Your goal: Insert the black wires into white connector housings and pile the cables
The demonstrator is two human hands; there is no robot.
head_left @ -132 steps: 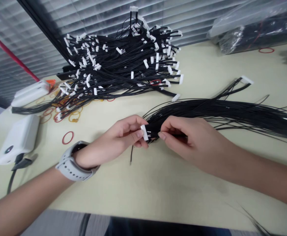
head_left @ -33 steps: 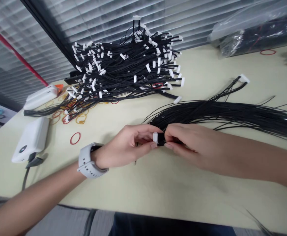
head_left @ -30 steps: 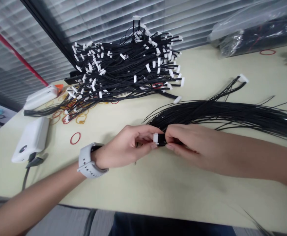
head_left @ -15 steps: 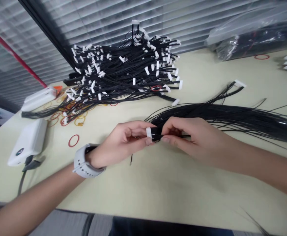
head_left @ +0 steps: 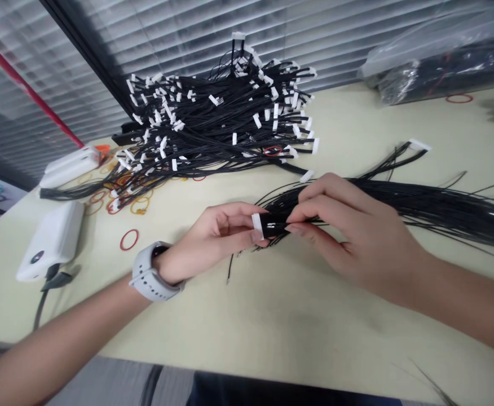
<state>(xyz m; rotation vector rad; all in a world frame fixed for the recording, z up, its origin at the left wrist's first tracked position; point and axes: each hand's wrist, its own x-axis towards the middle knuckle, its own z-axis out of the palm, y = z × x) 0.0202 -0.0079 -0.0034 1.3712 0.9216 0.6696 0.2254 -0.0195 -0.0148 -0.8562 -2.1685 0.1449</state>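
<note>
Between the thumb and fingers of my left hand point(head_left: 225, 234) is a white connector housing point(head_left: 257, 226) with black wires leading off to the right. My right hand point(head_left: 340, 225) pinches thin black wire at thumb and forefinger, just right of the connector. Small bare metal terminals point(head_left: 271, 225) show between the fingertips and the housing. Beneath and behind both hands lies a long bundle of loose black wires point(head_left: 450, 206), running to the right edge. One wire end point(head_left: 229, 276) hangs out below my left hand.
A heap of black cables with white connectors point(head_left: 230, 118) lies by the blinds. Two white power banks point(head_left: 54, 239) and several rubber bands point(head_left: 129, 239) are at left. A plastic bag point(head_left: 437, 67) sits at the back right. A single cable point(head_left: 419, 145) lies behind the bundle.
My right hand has drawn back slightly to the right from the connector, its fingers raised higher. Metal terminals now show in the gap. My left hand keeps its hold; the view has shifted slightly.
</note>
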